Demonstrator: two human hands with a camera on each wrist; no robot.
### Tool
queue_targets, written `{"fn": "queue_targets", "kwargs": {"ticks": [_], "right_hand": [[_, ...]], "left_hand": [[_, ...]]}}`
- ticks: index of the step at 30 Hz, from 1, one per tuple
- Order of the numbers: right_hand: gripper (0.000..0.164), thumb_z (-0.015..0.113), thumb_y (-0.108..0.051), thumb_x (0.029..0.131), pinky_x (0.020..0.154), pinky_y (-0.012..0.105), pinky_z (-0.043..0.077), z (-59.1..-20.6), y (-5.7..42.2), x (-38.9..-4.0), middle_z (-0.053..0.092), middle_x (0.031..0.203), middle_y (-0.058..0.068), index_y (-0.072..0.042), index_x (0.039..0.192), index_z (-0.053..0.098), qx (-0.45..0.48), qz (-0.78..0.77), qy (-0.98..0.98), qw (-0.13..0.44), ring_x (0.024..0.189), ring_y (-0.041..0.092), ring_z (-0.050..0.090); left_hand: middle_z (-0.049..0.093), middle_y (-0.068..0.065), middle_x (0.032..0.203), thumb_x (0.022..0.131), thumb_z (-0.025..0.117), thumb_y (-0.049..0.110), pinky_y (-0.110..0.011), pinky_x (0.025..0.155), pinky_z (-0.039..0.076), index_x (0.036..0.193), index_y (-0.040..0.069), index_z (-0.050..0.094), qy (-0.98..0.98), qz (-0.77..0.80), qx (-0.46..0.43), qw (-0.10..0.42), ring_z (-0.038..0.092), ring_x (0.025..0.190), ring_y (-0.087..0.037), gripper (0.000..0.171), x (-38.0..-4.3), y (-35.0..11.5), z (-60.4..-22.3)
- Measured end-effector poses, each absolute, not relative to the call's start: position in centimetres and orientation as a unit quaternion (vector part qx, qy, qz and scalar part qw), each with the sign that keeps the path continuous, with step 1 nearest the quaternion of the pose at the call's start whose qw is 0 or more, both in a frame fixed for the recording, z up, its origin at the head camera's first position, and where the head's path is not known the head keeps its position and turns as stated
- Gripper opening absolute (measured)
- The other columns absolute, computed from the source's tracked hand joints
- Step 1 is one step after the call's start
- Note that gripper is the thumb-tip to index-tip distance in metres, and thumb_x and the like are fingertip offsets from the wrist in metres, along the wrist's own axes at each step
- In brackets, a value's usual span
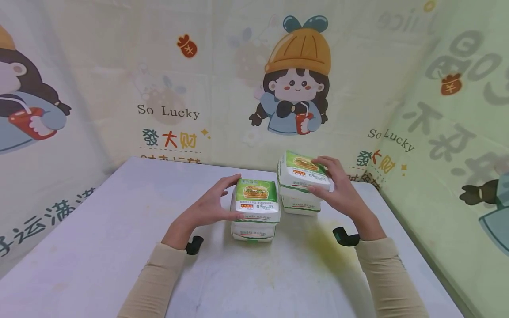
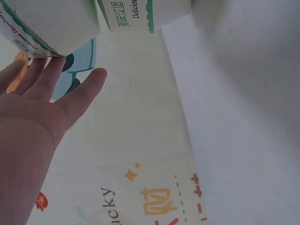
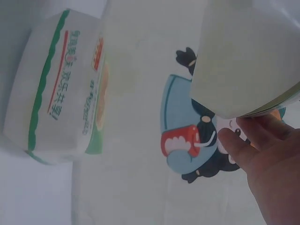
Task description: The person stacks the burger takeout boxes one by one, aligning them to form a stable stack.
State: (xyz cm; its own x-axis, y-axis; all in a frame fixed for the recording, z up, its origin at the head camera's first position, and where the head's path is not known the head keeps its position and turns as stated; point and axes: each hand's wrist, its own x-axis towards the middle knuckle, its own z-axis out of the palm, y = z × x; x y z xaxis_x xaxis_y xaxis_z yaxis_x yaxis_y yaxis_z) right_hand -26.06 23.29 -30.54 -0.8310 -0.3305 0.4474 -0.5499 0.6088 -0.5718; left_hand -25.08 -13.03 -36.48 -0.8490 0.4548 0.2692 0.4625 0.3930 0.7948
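My left hand [image 1: 208, 204] grips a white and green hamburger box [image 1: 256, 201], thumb at its front and fingers at the back. Directly beneath it is a second hamburger box [image 1: 253, 231]; the left wrist view shows the held one tilted over this lower box [image 2: 136, 16]. On the right, my right hand [image 1: 338, 187] holds another hamburger box [image 1: 304, 173] by its right side, tilted. Under that one stands a lower hamburger box [image 1: 301, 205] on the table. In the right wrist view, a gap separates the held box [image 3: 248, 61] from the lower box [image 3: 61, 89].
The white table [image 1: 99, 247] bears a yellowish stain [image 1: 330, 247] to the right of the boxes. A printed cloth backdrop [image 1: 226, 88] with cartoon figures rises behind the table and along both sides. Each wrist wears a black strap piece [image 1: 346, 237].
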Motion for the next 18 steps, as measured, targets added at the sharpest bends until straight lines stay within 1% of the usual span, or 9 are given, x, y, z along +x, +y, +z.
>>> {"fn": "queue_targets", "kwargs": {"ticks": [3, 10, 18], "right_hand": [[0.068, 0.074, -0.025, 0.087, 0.100, 0.054, 0.046, -30.5, 22.8, -26.1, 0.030, 0.155, 0.007, -0.022, 0.147, 0.041, 0.255, 0.363, -0.884, 0.150, 0.131, 0.032, 0.040], [0.068, 0.076, -0.027, 0.086, 0.102, 0.059, 0.045, -30.4, 21.6, -25.9, 0.030, 0.155, 0.006, -0.022, 0.145, 0.043, 0.271, 0.365, -0.879, 0.143, 0.134, 0.032, 0.038], [0.068, 0.077, -0.029, 0.085, 0.099, 0.051, 0.050, -29.8, 19.7, -25.3, 0.028, 0.156, 0.004, -0.022, 0.144, 0.043, 0.285, 0.361, -0.878, 0.132, 0.133, 0.031, 0.039]], "left_hand": [[0.032, 0.001, 0.158, 0.073, 0.088, 0.035, -0.052, 0.118, 0.034, 0.156, 0.022, 0.027, -0.836, -0.476, -0.273, 0.005, 0.032, 0.145, -0.019, 0.103, -25.1, -13.0, -36.4], [0.032, 0.003, 0.158, 0.073, 0.088, 0.036, -0.051, 0.119, 0.033, 0.156, 0.022, 0.027, -0.837, -0.478, -0.267, -0.001, 0.032, 0.146, -0.019, 0.104, -25.0, -13.0, -36.4], [0.033, 0.002, 0.158, 0.072, 0.089, 0.037, -0.054, 0.118, 0.032, 0.156, 0.021, 0.028, -0.835, -0.480, -0.267, 0.001, 0.032, 0.146, -0.020, 0.105, -25.0, -13.1, -36.4]]}}
